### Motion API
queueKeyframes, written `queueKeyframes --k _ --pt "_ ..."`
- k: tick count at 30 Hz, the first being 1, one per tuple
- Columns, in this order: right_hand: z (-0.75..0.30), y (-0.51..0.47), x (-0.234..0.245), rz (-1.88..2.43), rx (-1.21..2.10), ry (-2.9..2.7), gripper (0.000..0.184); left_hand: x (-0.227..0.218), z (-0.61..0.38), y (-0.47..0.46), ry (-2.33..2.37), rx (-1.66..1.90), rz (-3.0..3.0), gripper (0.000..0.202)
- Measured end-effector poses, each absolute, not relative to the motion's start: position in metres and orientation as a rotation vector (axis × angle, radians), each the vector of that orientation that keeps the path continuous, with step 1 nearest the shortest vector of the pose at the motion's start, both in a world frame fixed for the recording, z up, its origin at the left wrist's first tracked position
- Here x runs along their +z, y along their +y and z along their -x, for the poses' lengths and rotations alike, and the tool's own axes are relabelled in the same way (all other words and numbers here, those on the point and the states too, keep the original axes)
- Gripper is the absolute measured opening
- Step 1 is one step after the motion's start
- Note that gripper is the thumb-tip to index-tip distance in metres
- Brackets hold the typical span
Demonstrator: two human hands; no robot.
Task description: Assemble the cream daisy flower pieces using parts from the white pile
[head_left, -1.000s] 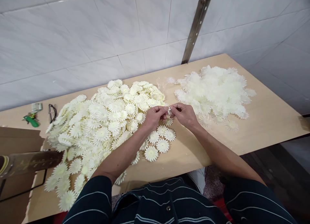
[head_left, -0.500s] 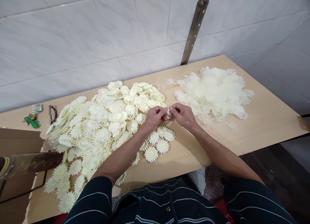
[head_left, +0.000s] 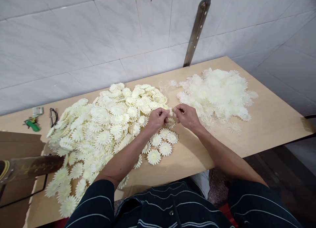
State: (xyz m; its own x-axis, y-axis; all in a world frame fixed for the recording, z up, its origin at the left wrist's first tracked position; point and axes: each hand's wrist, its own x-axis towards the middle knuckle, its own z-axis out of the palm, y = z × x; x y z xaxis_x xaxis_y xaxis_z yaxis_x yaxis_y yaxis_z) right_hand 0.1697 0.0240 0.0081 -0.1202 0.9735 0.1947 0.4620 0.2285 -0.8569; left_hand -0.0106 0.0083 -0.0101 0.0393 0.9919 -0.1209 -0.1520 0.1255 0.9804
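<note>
Left hand [head_left: 157, 119] and right hand [head_left: 188, 116] edged apart, pinching.

A tan desk [head_left: 274, 122] stretches across the frame, a heap of cream flowers [head_left: 106, 122] covering much of its left side. Paler flowers [head_left: 219, 93] pile at center right; a small green item [head_left: 33, 125] lies far left.

A grey-veined tiled wall [head_left: 69, 34] backs a pale table [head_left: 271, 126] — the shadowed floor [head_left: 278, 172] looks dark, perhaps brown.
</note>
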Motion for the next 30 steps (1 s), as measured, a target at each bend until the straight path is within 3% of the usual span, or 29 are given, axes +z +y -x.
queueKeyframes --k 6,10,18,23,30 --pt "-0.169 0.023 0.013 1.339 1.052 -1.591 0.038 -0.006 0.010 0.009 1.117 1.175 -0.975 0.056" --pt "-0.168 0.023 0.012 1.306 0.980 -1.574 0.044 -0.005 0.008 0.010 1.075 1.183 -0.953 0.059" --pt "-0.172 0.024 0.012 1.216 0.789 -1.735 0.023 -0.009 0.009 0.009 1.066 1.180 -0.994 0.062" --pt "-0.172 0.028 0.006 1.288 0.748 -1.743 0.022 -0.012 0.007 0.005 1.115 1.211 -1.071 0.056" --pt "-0.192 0.043 0.009 1.343 1.052 -1.248 0.040 0.001 0.019 0.012 1.142 1.404 -0.989 0.055"
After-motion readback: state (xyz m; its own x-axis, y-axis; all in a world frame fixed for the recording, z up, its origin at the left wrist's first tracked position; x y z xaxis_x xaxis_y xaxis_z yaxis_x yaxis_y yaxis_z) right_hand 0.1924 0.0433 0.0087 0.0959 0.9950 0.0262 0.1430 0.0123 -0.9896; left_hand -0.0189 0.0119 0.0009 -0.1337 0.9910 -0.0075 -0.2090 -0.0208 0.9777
